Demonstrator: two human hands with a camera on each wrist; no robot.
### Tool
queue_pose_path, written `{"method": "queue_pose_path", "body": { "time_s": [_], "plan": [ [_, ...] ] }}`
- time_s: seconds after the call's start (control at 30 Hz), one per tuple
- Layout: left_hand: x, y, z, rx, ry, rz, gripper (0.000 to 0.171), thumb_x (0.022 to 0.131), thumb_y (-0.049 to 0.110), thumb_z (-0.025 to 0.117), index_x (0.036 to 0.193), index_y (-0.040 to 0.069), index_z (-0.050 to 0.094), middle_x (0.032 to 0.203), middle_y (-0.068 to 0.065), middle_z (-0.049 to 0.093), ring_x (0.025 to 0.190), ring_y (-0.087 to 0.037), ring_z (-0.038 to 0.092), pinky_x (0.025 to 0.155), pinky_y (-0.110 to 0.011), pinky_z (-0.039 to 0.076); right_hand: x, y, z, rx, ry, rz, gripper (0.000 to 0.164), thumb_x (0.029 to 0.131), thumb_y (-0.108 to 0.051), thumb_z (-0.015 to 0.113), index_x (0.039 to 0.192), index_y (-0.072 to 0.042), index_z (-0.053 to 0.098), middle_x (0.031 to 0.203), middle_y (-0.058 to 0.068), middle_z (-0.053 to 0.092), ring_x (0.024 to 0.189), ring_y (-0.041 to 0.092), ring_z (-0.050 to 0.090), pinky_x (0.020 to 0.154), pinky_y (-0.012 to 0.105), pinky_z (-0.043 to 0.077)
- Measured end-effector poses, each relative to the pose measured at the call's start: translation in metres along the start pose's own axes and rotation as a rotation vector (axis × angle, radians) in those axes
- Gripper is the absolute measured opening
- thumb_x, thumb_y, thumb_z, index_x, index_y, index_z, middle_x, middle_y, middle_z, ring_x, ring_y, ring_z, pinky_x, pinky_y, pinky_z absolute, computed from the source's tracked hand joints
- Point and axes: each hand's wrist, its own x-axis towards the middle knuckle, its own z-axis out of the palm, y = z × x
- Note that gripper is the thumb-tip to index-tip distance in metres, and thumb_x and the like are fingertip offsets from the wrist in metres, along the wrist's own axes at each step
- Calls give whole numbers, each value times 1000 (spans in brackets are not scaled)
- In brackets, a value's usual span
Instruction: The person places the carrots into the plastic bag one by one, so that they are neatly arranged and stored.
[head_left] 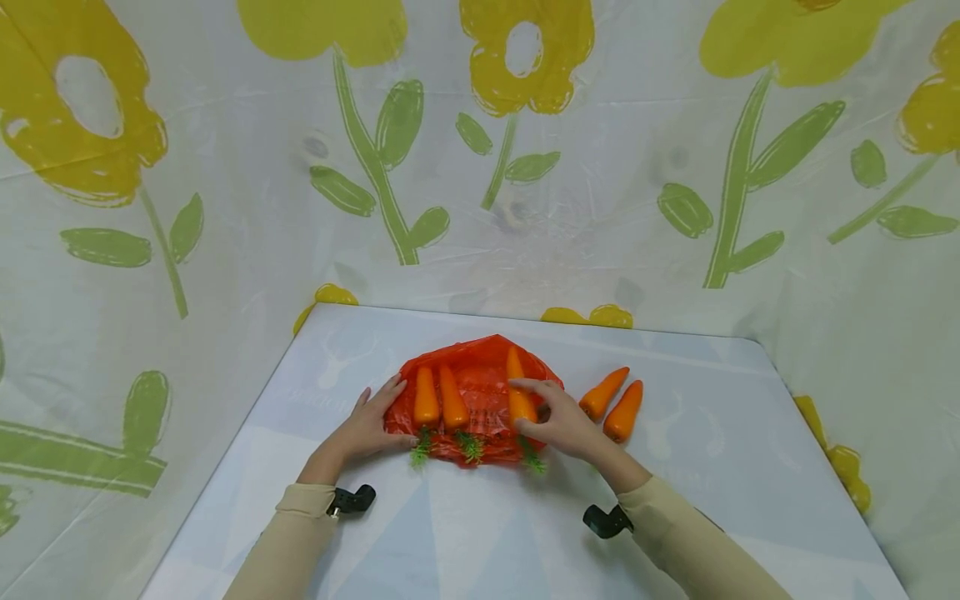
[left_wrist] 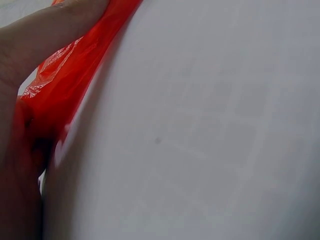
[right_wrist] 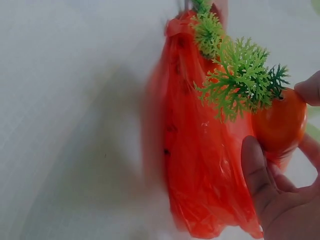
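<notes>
A red plastic bag (head_left: 483, 379) lies spread on the table, with two orange toy carrots, one of them a carrot (head_left: 426, 400), side by side on its left part. Green leafy tops stick out toward the person. My left hand (head_left: 371, 425) rests at the bag's left edge, thumb and fingers spread apart; the left wrist view shows the red plastic (left_wrist: 75, 75) beside the thumb. At the bag's right part, my right hand (head_left: 562, 421) grips a third carrot (head_left: 515, 367) between thumb and fingers. Its rounded end and green leaves (right_wrist: 240, 75) show closely in the right wrist view.
Two more carrots, including a carrot (head_left: 624, 412), lie on the table right of the bag, beyond the right hand. The pale patterned table (head_left: 480, 533) has its far edge against a flowered curtain (head_left: 600, 192), which also hangs on both sides.
</notes>
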Motion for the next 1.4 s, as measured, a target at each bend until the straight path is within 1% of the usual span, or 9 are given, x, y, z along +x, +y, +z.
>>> {"method": "queue_pose_path", "body": {
  "time_s": [0.1, 0.27, 0.43, 0.57, 0.77, 1.0, 1.23, 1.4],
  "plan": [
    [0, 0, 0, -1, -1, -3, 108, 80, 54, 80, 160, 5, 28, 169, -14, 18, 152, -38, 24, 123, -59, -1, 4, -2, 3, -7, -9, 8, 59, 89, -32, 73, 146, -31, 55, 133, 4, 54, 102, 22, 51, 81, 34, 49],
    [-1, 1, 0, -6, 7, 5, 107, 80, 52, 81, 160, 4, 29, 168, -15, 19, 152, -38, 24, 123, -59, 0, 10, -2, 9, -11, -20, 24, 58, 89, -33, 74, 144, -35, 55, 128, 4, 54, 101, 22, 51, 82, 35, 51],
    [-2, 3, -1, -16, 17, 22, 106, 80, 49, 82, 159, 2, 30, 168, -17, 21, 151, -39, 26, 123, -60, 0, 18, 1, 16, -22, -13, 32, 58, 89, -35, 74, 144, -38, 55, 136, 4, 53, 108, 23, 52, 89, 42, 54],
    [-1, 3, -1, -17, 18, 24, 106, 80, 50, 81, 159, 1, 30, 168, -17, 21, 151, -39, 26, 123, -60, 0, 23, 5, 20, -16, -16, 19, 58, 90, -35, 73, 144, -36, 55, 139, 4, 53, 112, 24, 51, 94, 47, 54],
    [-1, 3, -1, -16, 16, 14, 107, 80, 53, 80, 159, 3, 30, 168, -16, 20, 152, -39, 25, 123, -59, 0, 30, 8, 25, -8, -36, 1, 59, 91, -35, 72, 147, -30, 54, 135, 6, 53, 107, 24, 51, 89, 43, 53],
    [-1, 2, 0, -16, 14, 10, 107, 80, 55, 80, 160, 4, 29, 168, -15, 20, 152, -39, 24, 123, -59, 0, 37, 10, 30, -9, -48, 1, 58, 91, -36, 72, 146, -35, 54, 135, 5, 53, 105, 23, 52, 87, 39, 54],
    [-1, 0, 0, -15, 12, 5, 107, 81, 56, 79, 160, 5, 29, 168, -15, 19, 152, -39, 23, 123, -59, 0, 42, 11, 36, 20, -59, -21, 57, 92, -38, 72, 147, -33, 54, 145, 6, 51, 114, 25, 51, 96, 46, 53],
    [0, -1, 1, -9, 11, 8, 107, 81, 57, 78, 160, 4, 28, 168, -15, 19, 152, -39, 23, 123, -59, 0, 44, 11, 42, 19, -82, -13, 56, 93, -39, 71, 146, -34, 54, 146, 5, 51, 116, 26, 51, 98, 48, 52]
  ]
}}
